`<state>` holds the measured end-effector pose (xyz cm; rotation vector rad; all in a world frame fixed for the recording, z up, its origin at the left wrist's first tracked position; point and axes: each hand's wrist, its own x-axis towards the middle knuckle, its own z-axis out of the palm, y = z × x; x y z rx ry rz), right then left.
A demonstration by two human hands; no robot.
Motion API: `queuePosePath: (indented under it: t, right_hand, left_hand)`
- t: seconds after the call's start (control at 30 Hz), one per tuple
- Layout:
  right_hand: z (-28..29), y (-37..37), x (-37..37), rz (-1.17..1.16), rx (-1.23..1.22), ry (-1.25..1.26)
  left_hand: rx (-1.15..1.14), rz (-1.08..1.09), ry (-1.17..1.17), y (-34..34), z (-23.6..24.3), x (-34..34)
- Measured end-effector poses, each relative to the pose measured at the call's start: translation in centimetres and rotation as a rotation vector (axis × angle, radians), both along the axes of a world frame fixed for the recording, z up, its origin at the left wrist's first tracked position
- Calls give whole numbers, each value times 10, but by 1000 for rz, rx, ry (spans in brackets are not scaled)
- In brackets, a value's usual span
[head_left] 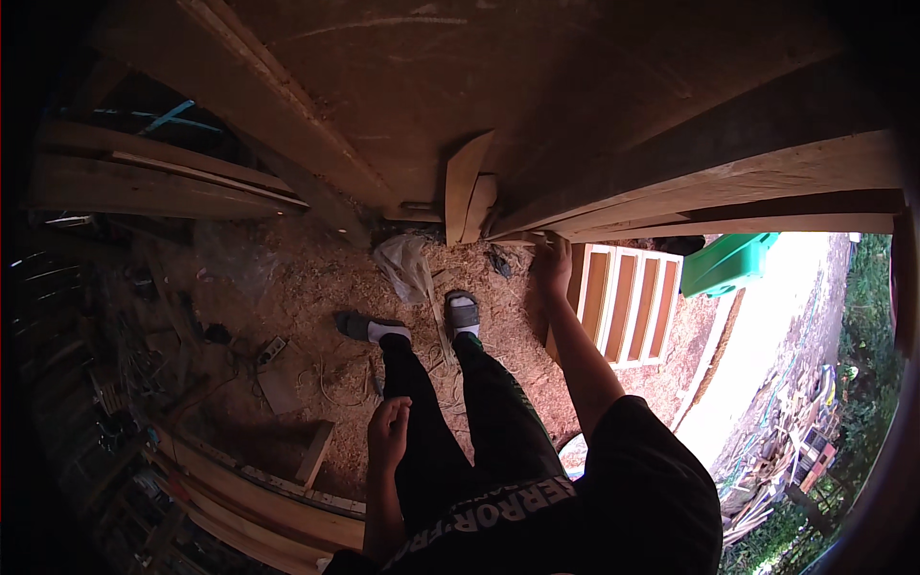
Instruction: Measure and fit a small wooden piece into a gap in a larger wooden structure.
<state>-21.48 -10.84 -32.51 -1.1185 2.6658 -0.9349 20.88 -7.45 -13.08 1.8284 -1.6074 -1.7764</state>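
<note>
My right hand (551, 270) reaches forward to the near edge of the wooden table. Its fingers close on the end of a long wooden board (709, 182), which lies along the table's right side; the fingertips are partly hidden. My left hand (387, 431) hangs beside my left thigh, its fingers loosely curled, and no object shows in it. Thin, curved wood pieces (467, 187) lie at the table's near edge, left of my right hand.
A slatted wooden frame (628, 305) stands right of my right forearm, beside a green plastic container (728, 264). Wood shavings cover the floor (297, 335), where a clear plastic bag (407, 268) lies before my feet. Long planks (268, 522) lie at lower left, boards (163, 177) at upper left.
</note>
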Motion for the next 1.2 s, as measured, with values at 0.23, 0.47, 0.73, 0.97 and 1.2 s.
queuePosePath:
  t: [0.23,0.47,0.73,0.97,1.2]
  right_hand:
    - [-18,1,34,-218,-155,-400]
    - [-30,-33,30,-252,-84,-17]
    - [-24,-17,22,-316,-78,-191]
    - [-26,-15,16,-206,-29,-63]
    - [-25,-9,34,-216,14,-136]
  left_hand:
    - [33,37,7,8,-22,8]
    - [47,50,-42,14,-35,14]
    - [40,37,-30,11,-41,19]
    - [54,36,-17,9,-53,18]
    - [31,-14,-18,6,-56,16]
